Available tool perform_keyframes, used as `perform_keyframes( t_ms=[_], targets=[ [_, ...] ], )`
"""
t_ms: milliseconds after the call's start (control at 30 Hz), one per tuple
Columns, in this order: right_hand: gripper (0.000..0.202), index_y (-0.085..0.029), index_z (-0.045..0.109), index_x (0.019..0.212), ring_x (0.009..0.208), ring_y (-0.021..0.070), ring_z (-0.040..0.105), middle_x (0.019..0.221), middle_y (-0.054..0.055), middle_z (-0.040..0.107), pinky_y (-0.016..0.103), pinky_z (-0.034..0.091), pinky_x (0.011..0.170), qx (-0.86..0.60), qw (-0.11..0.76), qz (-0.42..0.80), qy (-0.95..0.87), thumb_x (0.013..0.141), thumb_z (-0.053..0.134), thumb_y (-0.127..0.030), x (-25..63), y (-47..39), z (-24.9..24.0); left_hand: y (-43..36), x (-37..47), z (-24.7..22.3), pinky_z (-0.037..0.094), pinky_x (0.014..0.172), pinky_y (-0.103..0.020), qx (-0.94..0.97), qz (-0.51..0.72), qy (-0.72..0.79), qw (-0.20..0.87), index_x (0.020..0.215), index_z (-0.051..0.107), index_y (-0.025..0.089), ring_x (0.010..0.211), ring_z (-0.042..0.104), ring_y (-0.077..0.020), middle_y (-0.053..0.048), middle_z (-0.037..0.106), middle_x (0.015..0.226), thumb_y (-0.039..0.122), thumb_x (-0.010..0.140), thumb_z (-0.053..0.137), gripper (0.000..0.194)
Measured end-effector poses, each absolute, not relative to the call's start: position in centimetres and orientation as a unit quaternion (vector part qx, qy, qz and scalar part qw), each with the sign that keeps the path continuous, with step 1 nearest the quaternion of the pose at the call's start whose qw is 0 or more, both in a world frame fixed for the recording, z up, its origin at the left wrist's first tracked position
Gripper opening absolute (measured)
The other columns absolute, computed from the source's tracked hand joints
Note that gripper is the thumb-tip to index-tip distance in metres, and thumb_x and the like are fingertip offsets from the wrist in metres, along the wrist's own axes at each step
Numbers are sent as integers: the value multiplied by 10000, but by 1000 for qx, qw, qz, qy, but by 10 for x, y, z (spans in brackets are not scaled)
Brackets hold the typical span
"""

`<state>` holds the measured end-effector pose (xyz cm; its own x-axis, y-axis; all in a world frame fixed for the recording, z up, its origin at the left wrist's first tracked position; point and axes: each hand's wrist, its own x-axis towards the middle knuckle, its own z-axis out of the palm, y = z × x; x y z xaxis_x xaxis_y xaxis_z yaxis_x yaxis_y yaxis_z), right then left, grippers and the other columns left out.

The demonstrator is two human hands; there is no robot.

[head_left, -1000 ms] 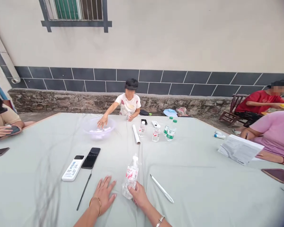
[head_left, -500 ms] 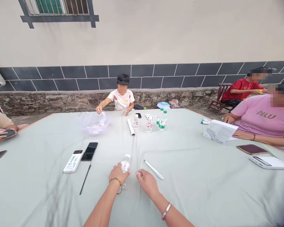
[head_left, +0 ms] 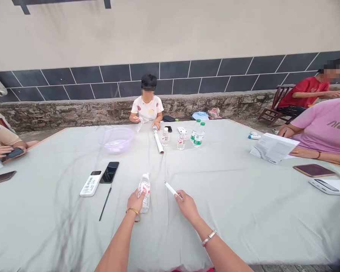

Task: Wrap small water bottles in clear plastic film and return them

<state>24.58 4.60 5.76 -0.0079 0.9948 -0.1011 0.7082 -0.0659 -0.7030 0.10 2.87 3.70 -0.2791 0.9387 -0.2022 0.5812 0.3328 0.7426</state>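
Observation:
My left hand (head_left: 136, 201) is closed around a small clear plastic bottle (head_left: 145, 189) with a white cap and a red-and-white label. The bottle stands nearly upright, just over or on the table. To its right, my right hand (head_left: 186, 204) grips a white pen (head_left: 171, 187) by its rear part, the tip pointing away and to the left. Pen and bottle are apart. Left of the bottle are a black phone (head_left: 110, 172), a white power bank (head_left: 91, 184) and a thin black strap (head_left: 105, 204).
A pale cloth covers the table (head_left: 215, 219). Farther off stand a purple basin (head_left: 117, 147), a white paper roll (head_left: 158, 143), small bottles (head_left: 181, 141) and green-capped bottles (head_left: 198, 136). A person (head_left: 147, 105) sits opposite; another (head_left: 325, 132), at right, has a white box (head_left: 273, 147).
My right hand has picked up the pen from the table. My left hand has turned the bottle more upright. The person opposite has drawn a clear plastic item out of the basin.

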Motion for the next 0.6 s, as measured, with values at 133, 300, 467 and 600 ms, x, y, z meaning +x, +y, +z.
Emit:
perform_keyframes(
  t_ms=[133,300,467,600],
  targets=[
    [258,-218,629,1022,688,163,567,755,13,616,243,391,638,-622,263,383,-630,888,423,-297,202,70,77,29,0,34,419,861,-302,507,282,746,328,1098,622,226,1037,597,-249,-76,687,1070,539,886,332,476],
    [301,-187,629,1081,596,141,544,673,-3,581,234,386,588,-604,253,418,-630,872,429,-269,175,75,84,30,1,33,423,851,-295,500,298,746,324,1046,636,222,1005,612,-243,-66,702,1041,545,889,323,476],
    [306,-215,663,1016,595,166,541,633,-8,576,261,396,585,-557,248,457,-648,832,439,-312,197,21,76,27,1,34,426,838,-303,493,313,742,330,1015,640,214,970,614,-240,-70,701,1009,558,886,321,486],
    [269,-250,693,931,638,193,583,666,-3,613,299,440,651,-471,218,517,-680,776,494,-344,224,-15,71,26,1,34,434,818,-310,483,314,746,334,959,637,213,939,615,-240,-70,695,961,577,865,353,470]
  ],
)
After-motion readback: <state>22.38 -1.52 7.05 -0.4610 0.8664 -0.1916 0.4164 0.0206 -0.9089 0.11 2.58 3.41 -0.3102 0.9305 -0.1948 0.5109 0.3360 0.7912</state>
